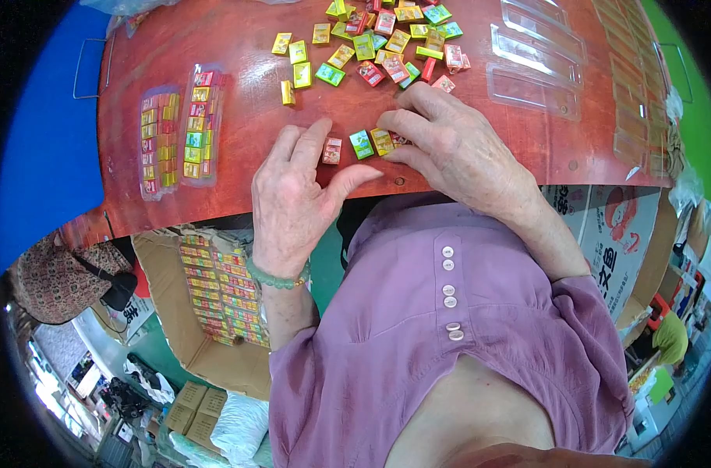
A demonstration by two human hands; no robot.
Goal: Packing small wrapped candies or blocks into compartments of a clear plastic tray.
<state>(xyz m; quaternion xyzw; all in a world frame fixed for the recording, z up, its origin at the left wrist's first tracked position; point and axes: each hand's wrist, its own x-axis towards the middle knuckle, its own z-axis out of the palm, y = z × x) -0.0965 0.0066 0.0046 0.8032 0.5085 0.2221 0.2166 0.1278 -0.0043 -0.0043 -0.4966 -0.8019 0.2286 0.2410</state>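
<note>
Here at the centre of the frame, the left hand is spread wide, thumb stretched out to the right, index finger right beside a small red-and-white box on the reddish-brown wooden tabletop; whether skin meets box, I cannot tell. Just right of that, a small green box stands apart from it, and next along comes a small yellow box, close by the fingertips of the right hand. That hand is narrow, fingers bent, index finger and thumb on either side of the yellow one's right part, with a small red box half hidden beneath; a firm pinch I cannot confirm. Up at the top centre, a loose scatter of small colourful boxes in red, yellow and green! Over to the upper left, two filled transparent plastic trays lie side by side, boxes in rows, while transparent plastic trays lie at the upper right. Down at the lower left, a brown cardboard carton holds stacked rows of similar boxes, and a green bead bracelet circles the left wrist.
</note>
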